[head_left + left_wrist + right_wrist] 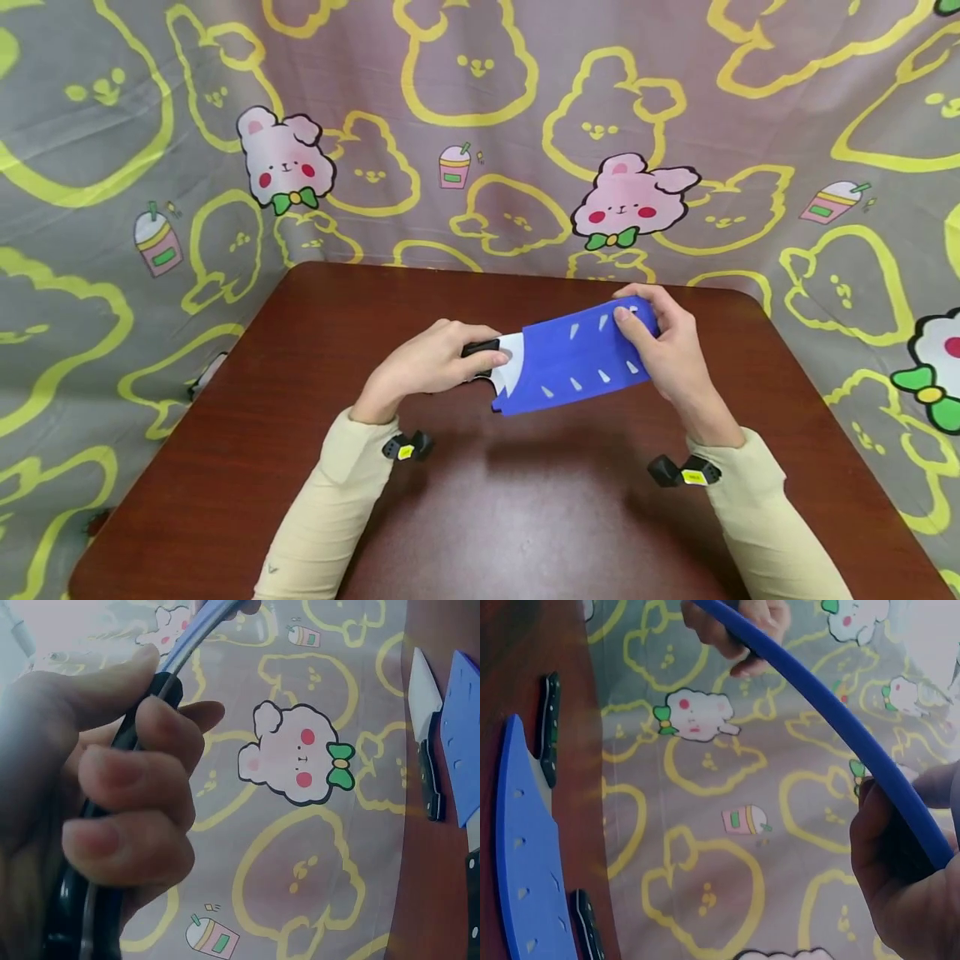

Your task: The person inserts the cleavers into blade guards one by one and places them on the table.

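Above the table, a cleaver [511, 354] is held tilted, with most of its blade inside a blue slotted sheath [573, 357]. A strip of bare blade shows between sheath and handle. My left hand [442, 357] grips the black handle [71, 907], fingers curled round it in the left wrist view. At the sheath's far end, my right hand [667, 346] pinches it, thumb on the near face and fingers behind. In the right wrist view the sheath [840, 724] appears edge-on, running from the right hand [900, 900] toward the left hand [757, 622].
On the brown table [360, 300] lie a small black-handled knife [427, 735] and another blue-sheathed knife [459, 742]. The right wrist view also shows a black handle [589, 926] beside a blue sheath [529, 847]. A cartoon-print curtain [510, 225] hangs round the table.
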### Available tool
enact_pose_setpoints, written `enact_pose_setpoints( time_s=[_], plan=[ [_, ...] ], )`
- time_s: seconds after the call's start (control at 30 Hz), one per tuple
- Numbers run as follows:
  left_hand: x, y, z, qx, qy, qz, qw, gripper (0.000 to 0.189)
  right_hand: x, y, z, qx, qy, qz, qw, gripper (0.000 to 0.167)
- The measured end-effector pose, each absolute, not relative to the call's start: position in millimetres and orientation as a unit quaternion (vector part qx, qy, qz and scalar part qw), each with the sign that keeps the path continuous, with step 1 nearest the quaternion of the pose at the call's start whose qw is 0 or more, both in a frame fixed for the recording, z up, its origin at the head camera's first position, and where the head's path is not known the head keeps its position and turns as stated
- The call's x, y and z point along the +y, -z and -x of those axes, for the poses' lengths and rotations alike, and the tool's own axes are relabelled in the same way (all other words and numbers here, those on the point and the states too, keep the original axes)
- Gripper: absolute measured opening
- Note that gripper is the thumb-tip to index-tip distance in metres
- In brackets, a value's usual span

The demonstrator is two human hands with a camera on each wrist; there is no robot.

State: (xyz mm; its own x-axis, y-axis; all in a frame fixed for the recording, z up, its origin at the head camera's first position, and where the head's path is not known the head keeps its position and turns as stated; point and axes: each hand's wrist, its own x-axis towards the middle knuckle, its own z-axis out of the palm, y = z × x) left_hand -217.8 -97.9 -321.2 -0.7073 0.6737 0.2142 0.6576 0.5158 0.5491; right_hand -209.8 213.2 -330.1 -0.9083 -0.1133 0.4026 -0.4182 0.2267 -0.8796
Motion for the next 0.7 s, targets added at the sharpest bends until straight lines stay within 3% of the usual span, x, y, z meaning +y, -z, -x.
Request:
enact_pose_setpoints(
  time_s=[0.27, 0.47, 0.7],
  plan=[
    [-80.0, 333.3, 215.2, 0.859, -0.333, -0.374, 0.105, 0.024, 244.8, 330.6, 213.0, -0.774, -0.606, -0.170, 0.073, 0.026],
    [-72.6, 344.2, 212.4, 0.865, -0.292, -0.373, 0.166, 0.045, 272.3, 338.2, 216.7, -0.807, -0.570, -0.148, 0.044, 0.029],
    [-60.4, 359.0, 212.8, 0.873, -0.225, -0.401, 0.161, 0.048, 305.9, 355.4, 227.5, -0.850, -0.516, -0.104, 0.002, 0.033]
  ],
)
